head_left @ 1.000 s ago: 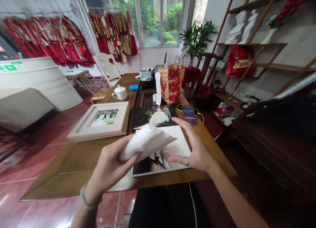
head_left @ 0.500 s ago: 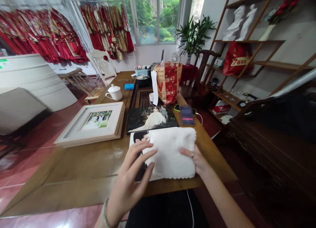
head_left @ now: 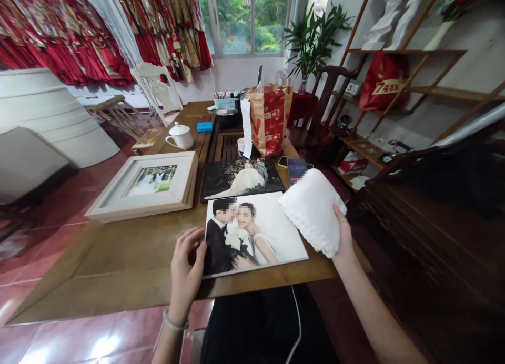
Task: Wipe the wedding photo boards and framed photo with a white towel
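My right hand [head_left: 342, 232] is closed around one side of a folded white cloth with a scalloped edge [head_left: 311, 211], held up over the right end of a wedding photo panel [head_left: 276, 232]. The panel lies flat near the table's front edge and shows a couple against a white background. At the panel's left edge is my left hand [head_left: 188, 264], its fingers bent and gripping that edge. Just beyond lies a second, dark photo panel [head_left: 221, 177] with a white gown pictured on it. A phone [head_left: 295, 169] is partly hidden behind the cloth.
A pale wooden frame [head_left: 106, 195] lies on the wooden table [head_left: 130, 259] to the left. Farther back are a lidded white cup [head_left: 182, 138], a small blue box [head_left: 204, 127] and a red and tan paper bag [head_left: 272, 119]. A white cable [head_left: 296, 322] hangs over my lap.
My right hand has lifted the cloth off the front panel, moving it right and uncovering the picture. My left hand has gone from the cloth to the panel's left edge.
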### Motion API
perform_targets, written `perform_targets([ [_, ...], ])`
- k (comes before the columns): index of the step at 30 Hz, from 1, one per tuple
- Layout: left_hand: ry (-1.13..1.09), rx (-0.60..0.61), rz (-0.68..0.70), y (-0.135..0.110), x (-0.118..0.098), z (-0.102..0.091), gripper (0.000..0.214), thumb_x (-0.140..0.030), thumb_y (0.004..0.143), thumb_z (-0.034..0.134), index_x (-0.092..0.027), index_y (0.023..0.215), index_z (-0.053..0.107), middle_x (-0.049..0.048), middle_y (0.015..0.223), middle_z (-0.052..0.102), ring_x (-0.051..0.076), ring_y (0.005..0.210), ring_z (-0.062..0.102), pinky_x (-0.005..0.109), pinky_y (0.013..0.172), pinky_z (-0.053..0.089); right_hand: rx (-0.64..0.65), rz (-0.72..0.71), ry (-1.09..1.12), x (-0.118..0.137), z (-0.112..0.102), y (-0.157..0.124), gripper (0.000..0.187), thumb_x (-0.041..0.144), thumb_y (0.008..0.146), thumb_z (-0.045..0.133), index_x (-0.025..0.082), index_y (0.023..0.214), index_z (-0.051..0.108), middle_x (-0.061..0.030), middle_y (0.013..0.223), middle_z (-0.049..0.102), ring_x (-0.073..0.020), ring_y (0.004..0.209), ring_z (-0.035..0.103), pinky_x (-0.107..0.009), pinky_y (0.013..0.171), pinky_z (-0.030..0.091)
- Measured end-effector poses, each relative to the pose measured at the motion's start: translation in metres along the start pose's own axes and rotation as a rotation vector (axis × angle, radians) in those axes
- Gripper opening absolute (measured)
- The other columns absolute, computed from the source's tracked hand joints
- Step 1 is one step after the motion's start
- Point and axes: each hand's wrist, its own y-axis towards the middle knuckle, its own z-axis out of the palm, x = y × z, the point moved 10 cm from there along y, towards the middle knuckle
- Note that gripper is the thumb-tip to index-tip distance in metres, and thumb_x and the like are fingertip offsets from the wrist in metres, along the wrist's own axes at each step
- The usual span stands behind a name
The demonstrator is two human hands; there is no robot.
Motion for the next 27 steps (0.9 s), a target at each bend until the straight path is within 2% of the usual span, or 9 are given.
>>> perform_targets([
  [3,0.001,0.007,-0.032,0.002,0.01,0.006,0.03,-0.034,0.086,0.048,-0.019,0.112,0.054,0.0095,0.117,0.055,0.023,0.112,0.052,0.038,0.093,0.045,0.006,-0.034,-0.017,0.001,0.014,0.013,0.039,0.05,0.079,0.053,0.018,0.097,0.065,-0.0074,0.091,0.073,-0.0272,0.101,0.062,-0.046,0.09,0.05],
  [7,-0.034,0.036,-0.078,0.005,0.014,0.01,0.032,-0.035,0.087,0.048,-0.019,0.115,0.052,0.0093,0.118,0.057,0.021,0.109,0.055,0.037,0.094,0.044,-0.008,0.023,-0.026,-0.005,0.022,0.026,0.036,0.049,0.079,0.054,0.019,0.095,0.065,-0.0067,0.089,0.073,-0.0273,0.101,0.062,-0.046,0.09,0.05],
  [12,-0.047,0.073,-0.115,0.005,0.013,0.014,0.033,-0.035,0.088,0.046,-0.017,0.114,0.053,0.0092,0.114,0.061,0.021,0.104,0.059,0.037,0.094,0.045,-0.056,0.09,0.027,-0.015,0.015,0.023,0.036,0.049,0.076,0.057,0.021,0.098,0.063,-0.0057,0.101,0.071,-0.0281,0.103,0.061,-0.049,0.088,0.051],
  [15,-0.042,0.069,-0.128,0.004,0.013,0.013,0.034,-0.036,0.088,0.046,-0.017,0.114,0.054,0.0096,0.114,0.063,0.021,0.104,0.059,0.038,0.094,0.044,-0.037,0.068,0.01,-0.013,0.014,0.02,0.039,0.052,0.077,0.055,0.021,0.099,0.063,-0.0058,0.108,0.068,-0.0284,0.105,0.06,-0.049,0.087,0.051],
  [19,-0.019,0.085,-0.138,0.003,0.014,0.014,0.036,-0.036,0.087,0.046,-0.017,0.117,0.055,0.009,0.115,0.063,0.021,0.105,0.059,0.037,0.095,0.044,-0.11,0.015,0.022,-0.007,0.005,0.019,0.04,0.052,0.078,0.055,0.023,0.104,0.061,-0.004,0.116,0.064,-0.0268,0.108,0.058,-0.049,0.089,0.05],
  [24,0.017,0.082,-0.115,0.003,0.013,0.014,0.037,-0.037,0.088,0.045,-0.018,0.118,0.055,0.0092,0.116,0.063,0.022,0.105,0.059,0.038,0.094,0.044,-0.01,0.007,-0.023,-0.006,0.016,0.019,0.045,0.056,0.079,0.051,0.021,0.105,0.062,-0.0063,0.116,0.064,-0.028,0.111,0.056,-0.05,0.09,0.049],
  [27,0.041,0.081,-0.099,0.003,0.012,0.015,0.036,-0.036,0.088,0.044,-0.018,0.118,0.055,0.0095,0.119,0.061,0.023,0.11,0.057,0.039,0.096,0.042,-0.05,0.046,0.029,-0.008,0.013,0.018,0.042,0.054,0.078,0.053,0.02,0.102,0.064,-0.0071,0.113,0.066,-0.0287,0.109,0.058,-0.05,0.09,0.049],
])
